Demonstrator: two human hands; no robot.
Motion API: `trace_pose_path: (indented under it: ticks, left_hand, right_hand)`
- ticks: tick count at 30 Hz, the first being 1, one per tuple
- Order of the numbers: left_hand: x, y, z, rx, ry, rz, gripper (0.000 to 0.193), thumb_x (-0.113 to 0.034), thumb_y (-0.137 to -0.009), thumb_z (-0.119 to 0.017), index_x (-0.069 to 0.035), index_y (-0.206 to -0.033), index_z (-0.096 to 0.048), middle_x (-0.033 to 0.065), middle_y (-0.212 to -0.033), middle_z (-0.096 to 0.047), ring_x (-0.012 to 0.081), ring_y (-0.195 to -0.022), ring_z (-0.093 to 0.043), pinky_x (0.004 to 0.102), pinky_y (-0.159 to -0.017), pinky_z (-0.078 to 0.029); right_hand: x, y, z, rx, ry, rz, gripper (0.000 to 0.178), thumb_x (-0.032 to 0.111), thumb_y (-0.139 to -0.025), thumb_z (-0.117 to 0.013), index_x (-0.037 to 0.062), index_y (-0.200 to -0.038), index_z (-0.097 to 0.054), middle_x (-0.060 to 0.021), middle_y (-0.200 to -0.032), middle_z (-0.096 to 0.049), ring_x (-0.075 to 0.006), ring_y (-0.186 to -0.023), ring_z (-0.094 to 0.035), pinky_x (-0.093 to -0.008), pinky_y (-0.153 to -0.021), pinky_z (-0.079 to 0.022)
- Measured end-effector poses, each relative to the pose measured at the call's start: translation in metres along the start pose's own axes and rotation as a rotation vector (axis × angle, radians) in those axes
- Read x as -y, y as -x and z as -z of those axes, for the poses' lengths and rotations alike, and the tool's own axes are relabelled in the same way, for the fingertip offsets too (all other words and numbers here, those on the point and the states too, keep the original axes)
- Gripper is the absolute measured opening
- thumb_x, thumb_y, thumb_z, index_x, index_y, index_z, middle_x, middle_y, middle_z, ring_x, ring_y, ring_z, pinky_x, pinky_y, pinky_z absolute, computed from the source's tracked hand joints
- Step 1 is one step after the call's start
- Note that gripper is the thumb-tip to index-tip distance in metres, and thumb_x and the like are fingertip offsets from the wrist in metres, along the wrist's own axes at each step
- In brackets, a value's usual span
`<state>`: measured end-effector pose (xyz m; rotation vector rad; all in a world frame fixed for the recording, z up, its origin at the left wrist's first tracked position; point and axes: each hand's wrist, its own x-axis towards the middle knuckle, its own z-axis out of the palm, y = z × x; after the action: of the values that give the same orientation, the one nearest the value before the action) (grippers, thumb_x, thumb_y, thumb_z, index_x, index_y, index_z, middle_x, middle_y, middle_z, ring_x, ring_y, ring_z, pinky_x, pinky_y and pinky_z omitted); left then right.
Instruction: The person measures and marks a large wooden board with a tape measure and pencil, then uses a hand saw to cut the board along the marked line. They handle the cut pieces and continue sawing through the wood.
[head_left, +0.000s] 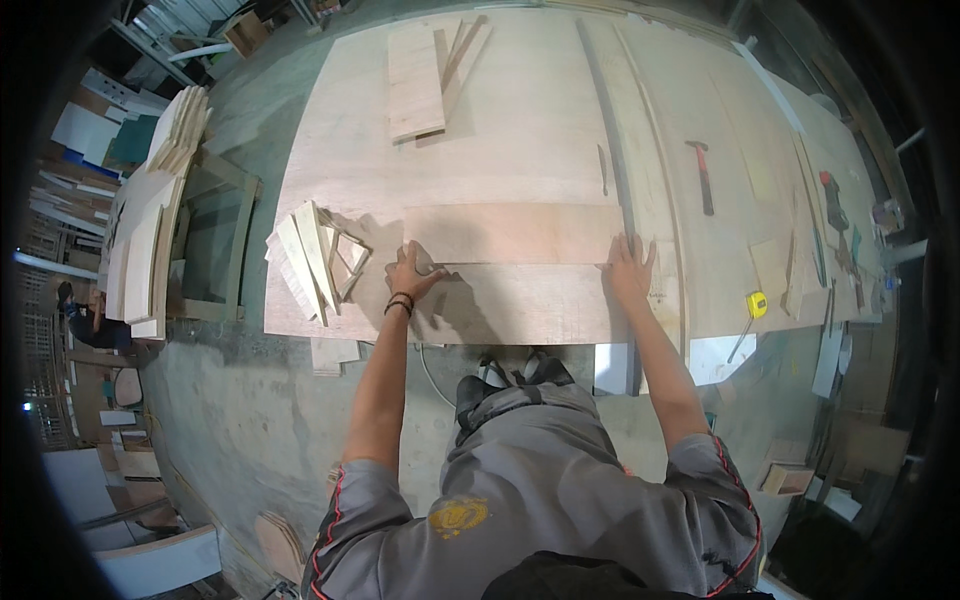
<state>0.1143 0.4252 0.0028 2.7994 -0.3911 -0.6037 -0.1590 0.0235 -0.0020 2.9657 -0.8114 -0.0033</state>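
Observation:
A rectangular plywood board [515, 232] lies flat on the large plywood-topped table [520, 150] in front of me. At its left end rests my left hand [410, 275], fingers spread and thumb stretched out toward the board's near edge. My right hand [630, 272] is at the right end, its fingers also apart and pointing away from me, beside a long dark metal bar [612, 130]. Neither hand is closed round anything. A paler panel surface [535, 300] runs along the board's near side; whether it is a separate piece is hard to tell.
Thin wood strips [310, 255] and a small frame are piled left. Planks [415, 85] lie at the far side. To the right are a hammer [704, 180], a yellow tape measure [757, 304] and a red-and-black tool [833, 200]. Another bench [150, 255] holds boards; a person sits beyond it.

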Motion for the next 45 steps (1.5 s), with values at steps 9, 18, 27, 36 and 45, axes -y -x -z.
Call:
trace_pose_path:
  ticks: [9,18,27,36,45]
  left_hand:
    - [0.000,0.002,-0.017,-0.090,0.021,0.022,0.118,-0.065,-0.071,-0.086,-0.027,-0.168,-0.032,0.0139,-0.173,-0.026,0.0502,-0.145,-0.040,0.0601,-0.120,-0.037]
    - [0.036,-0.017,-0.031,-0.135,-0.160,-0.204,0.111,-0.067,-0.079,-0.081,-0.015,-0.166,-0.035,0.0247,-0.166,-0.039,0.0435,-0.143,-0.049,0.0502,-0.121,-0.036]
    - [0.044,0.014,-0.047,-0.223,-0.181,-0.180,0.110,-0.063,-0.082,-0.080,-0.017,-0.168,-0.030,0.0292,-0.167,-0.032,0.0519,-0.147,-0.039,0.0529,-0.122,-0.038]
    - [0.086,0.082,-0.085,-0.282,-0.108,-0.397,0.101,-0.061,-0.095,-0.068,-0.007,-0.169,-0.025,0.0316,-0.172,-0.019,0.0464,-0.160,-0.022,0.0554,-0.129,-0.026]
    - [0.178,0.182,-0.092,-0.338,-0.098,-0.584,0.065,-0.051,-0.103,-0.060,-0.012,-0.154,-0.055,0.0191,-0.165,-0.045,0.0400,-0.151,-0.042,0.0540,-0.123,-0.034]
  right_hand:
    - [-0.010,0.003,0.000,-0.077,-0.047,0.078,0.078,0.048,-0.090,-0.075,0.0051,-0.152,-0.055,-0.0094,-0.162,-0.050,-0.0370,-0.153,-0.034,-0.0693,-0.127,-0.011]
    - [-0.013,0.001,0.000,-0.019,0.091,0.101,0.075,0.053,-0.093,-0.072,0.0111,-0.152,-0.055,-0.0075,-0.162,-0.050,-0.0360,-0.153,-0.036,-0.0720,-0.124,-0.013]
    - [0.011,0.034,0.018,0.106,0.119,0.093,0.071,0.055,-0.099,-0.065,0.0136,-0.156,-0.053,-0.0047,-0.166,-0.047,-0.0321,-0.157,-0.031,-0.0713,-0.125,-0.010]
    - [0.061,0.123,-0.007,0.057,0.076,0.000,0.063,0.043,-0.103,-0.059,0.0120,-0.158,-0.049,-0.0045,-0.168,-0.043,-0.0326,-0.156,-0.032,-0.0653,-0.126,-0.014]
    - [0.182,0.346,-0.047,-0.053,-0.275,0.062,0.054,0.039,-0.098,-0.066,0.0143,-0.146,-0.062,-0.0107,-0.161,-0.050,-0.0362,-0.150,-0.038,-0.0595,-0.123,-0.025]
